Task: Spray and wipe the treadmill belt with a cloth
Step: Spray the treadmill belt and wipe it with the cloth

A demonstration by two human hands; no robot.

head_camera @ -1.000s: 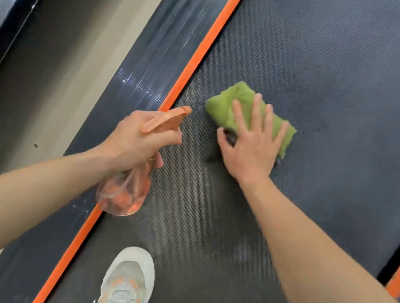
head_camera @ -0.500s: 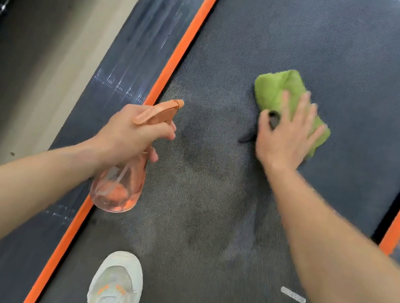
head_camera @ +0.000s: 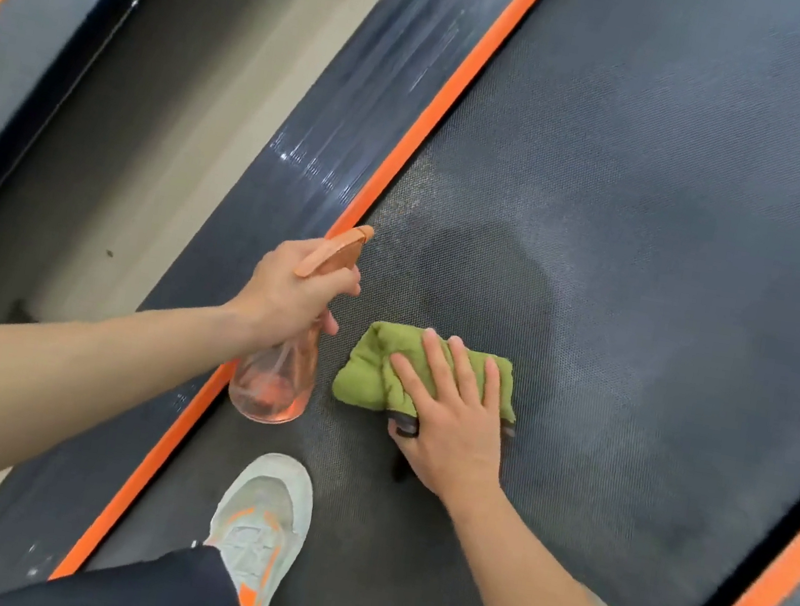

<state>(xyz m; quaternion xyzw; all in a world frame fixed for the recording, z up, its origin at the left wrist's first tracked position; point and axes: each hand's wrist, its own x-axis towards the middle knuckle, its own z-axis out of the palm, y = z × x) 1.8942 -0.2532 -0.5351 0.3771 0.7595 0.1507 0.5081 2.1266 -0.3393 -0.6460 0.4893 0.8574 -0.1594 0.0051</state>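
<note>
Two hands at work: the left hand (head_camera: 294, 282) carries the sprayer and the right hand (head_camera: 449, 414) wipes, near the lower centre of the frame.
Belt: the dark grey textured treadmill belt (head_camera: 631, 233) fills the centre and right of the frame; its long axis runs from lower left to upper right, between two orange edge stripes (head_camera: 449, 97).
Wet area: a darker damp patch (head_camera: 475, 272) lies on the belt just above the cloth, with pale misty streaks to its right.
Side rail: the glossy dark side rail (head_camera: 351, 129) lies left of the left orange stripe.
Shoe: one pale grey sports shoe with orange marks (head_camera: 262, 516) stands on the belt at the lower centre.
Cloth: the folded green terry cloth (head_camera: 372, 371) lies flat on the belt, its long axis about left to right in the frame, across the belt.
Right-hand fingers: spread apart and pressed flat on top of the cloth, not clamped around it.
Bottle: the clear orange-tinted plastic spray bottle (head_camera: 275, 377) hangs over the left stripe, just left of the cloth; its nozzle points to the upper right.
Left-hand fingers: wrapped closed around the bottle neck and trigger.
Risk: with only flat pressure, the cloth may bunch up or slip out from under the palm, I think.
Risk: the shoe stands on a damp belt, so a slip seems possible.
</note>
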